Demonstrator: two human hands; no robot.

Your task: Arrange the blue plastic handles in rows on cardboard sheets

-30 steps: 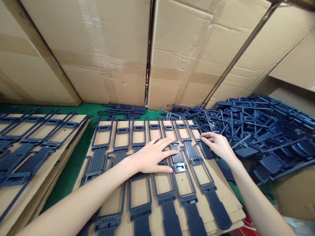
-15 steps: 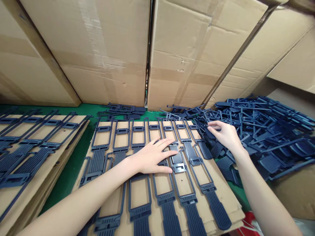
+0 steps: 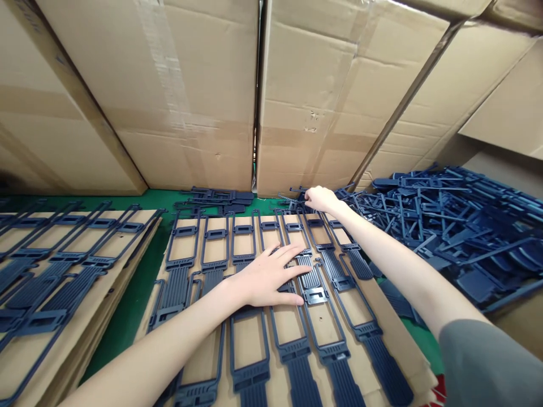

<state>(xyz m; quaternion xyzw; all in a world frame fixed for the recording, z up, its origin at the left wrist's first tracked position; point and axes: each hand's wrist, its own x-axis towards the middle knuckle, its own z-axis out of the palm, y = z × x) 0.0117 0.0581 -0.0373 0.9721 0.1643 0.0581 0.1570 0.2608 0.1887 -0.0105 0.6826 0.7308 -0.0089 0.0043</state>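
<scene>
My left hand [image 3: 271, 280] lies flat, fingers spread, across the middle of the rows of dark blue plastic frames [image 3: 316, 295]. Each frame has a long loop, a slotted crossbar and a ribbed paddle end. They rest in two rows on a cardboard sheet [image 3: 250, 345]. My right hand [image 3: 321, 199] is at the far edge of that sheet, by loose frames [image 3: 292, 204]. Its fingers are curled together and point left; whatever is between them is hidden.
A big heap of loose blue frames [image 3: 441, 215] fills the right side. Another cardboard stack [image 3: 127, 265] with laid-out frames is at the left. Tall cartons [image 3: 203, 102] stand along the back of the green tabletop [image 3: 111, 316]. More frames [image 3: 220, 198] lie against them.
My right hand has moved left and away from me, from beside the heap to the sheet's far edge. My left hand keeps its place on the frames. The view has shifted slightly.
</scene>
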